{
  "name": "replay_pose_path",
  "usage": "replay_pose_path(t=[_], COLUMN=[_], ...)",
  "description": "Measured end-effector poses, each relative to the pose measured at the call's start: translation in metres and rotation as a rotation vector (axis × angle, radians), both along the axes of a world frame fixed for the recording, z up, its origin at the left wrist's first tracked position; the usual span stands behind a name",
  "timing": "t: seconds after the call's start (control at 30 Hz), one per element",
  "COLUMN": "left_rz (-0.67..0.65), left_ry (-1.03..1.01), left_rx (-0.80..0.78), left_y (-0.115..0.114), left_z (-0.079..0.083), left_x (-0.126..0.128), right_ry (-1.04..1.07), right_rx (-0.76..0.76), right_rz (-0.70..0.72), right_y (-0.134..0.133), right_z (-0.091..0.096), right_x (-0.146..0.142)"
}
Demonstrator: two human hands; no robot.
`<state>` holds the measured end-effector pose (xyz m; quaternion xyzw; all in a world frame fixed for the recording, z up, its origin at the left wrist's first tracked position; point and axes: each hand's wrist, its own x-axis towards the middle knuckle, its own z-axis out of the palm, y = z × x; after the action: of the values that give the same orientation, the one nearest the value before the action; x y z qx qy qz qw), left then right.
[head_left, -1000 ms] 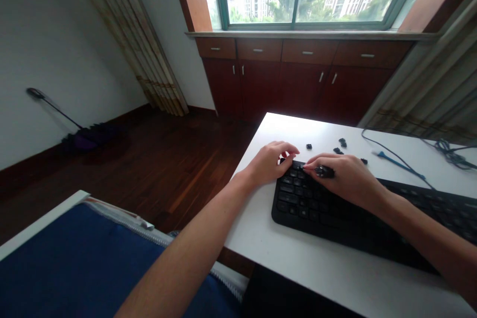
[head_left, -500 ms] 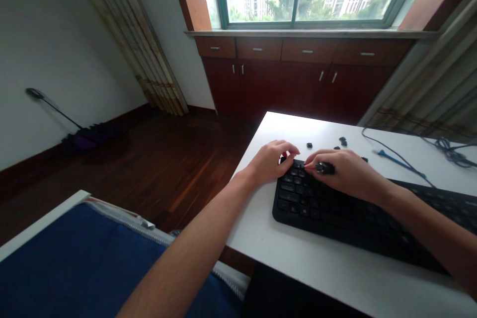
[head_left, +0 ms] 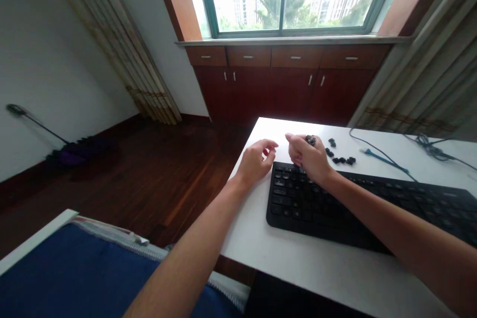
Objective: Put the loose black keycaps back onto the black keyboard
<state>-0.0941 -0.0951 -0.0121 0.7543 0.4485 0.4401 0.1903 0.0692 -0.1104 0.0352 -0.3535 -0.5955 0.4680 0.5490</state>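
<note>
A black keyboard (head_left: 298, 218) lies across the white table. My left hand (head_left: 256, 161) rests just off its left back corner, fingers loosely curled, with a gap between thumb and forefinger and nothing visible in it. Over the keyboard's back edge my right hand (head_left: 307, 156) is closed in a fist around a dark-handled tool (head_left: 310, 140); only the tool's end shows above the fingers, and the rest is hidden. Several small black pieces, which look like keycaps (head_left: 350, 161), lie on the table behind the keyboard, to the right of my right hand.
A slim blue tool (head_left: 385, 160) lies behind the keyboard, beside a dark cable (head_left: 428, 145) coiled at the right. The table's left edge borders the dark wooden floor (head_left: 179, 184). A blue zippered fabric piece (head_left: 74, 268) is at lower left. Cabinets (head_left: 249, 89) stand under the window.
My right hand has lifted back and left from the keys, turning the tool more upright. My left hand has come off the keyboard's corner. More small black pieces are uncovered as the view shifts.
</note>
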Motion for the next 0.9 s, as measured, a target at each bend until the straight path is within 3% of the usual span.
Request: replay_pose_path(t=[0.1,0.2,0.23,0.33,0.43,0.6,0.77,0.9], left_rz=[-0.002,-0.015,-0.023,-0.051,-0.098,-0.266,-0.350,-0.349], left_ry=[0.007,0.029,0.041,0.096,0.195,0.434,0.621,0.647], left_rx=[-0.018,-0.032,-0.037,-0.050,-0.067,-0.058,-0.152,-0.247], left_y=[-0.003,-0.006,-0.007,-0.005,0.005,0.036,0.069,0.090], left_z=[0.002,0.002,0.002,0.002,0.006,0.025,0.038,0.042], left_x=[0.001,0.003,0.004,0.008,0.017,0.047,0.080,0.086], right_ry=[-0.020,-0.123,-0.230,-0.950,-1.350,-1.394,-1.380,-1.379], right_rx=[0.006,0.036,0.053,0.091,-0.113,-0.284,-0.302,-0.301], right_rz=[-0.006,-0.081,-0.134,-0.387,-0.291,-0.123,-0.040,-0.022], right_y=[0.005,0.005,0.005,0.010,0.017,0.025,0.029,0.034], right_z=[0.015,0.038,0.044,0.049,0.041,0.029,0.029,0.026], right_x=[0.016,0.057,0.075,0.133,0.181,0.218,0.218,0.213])
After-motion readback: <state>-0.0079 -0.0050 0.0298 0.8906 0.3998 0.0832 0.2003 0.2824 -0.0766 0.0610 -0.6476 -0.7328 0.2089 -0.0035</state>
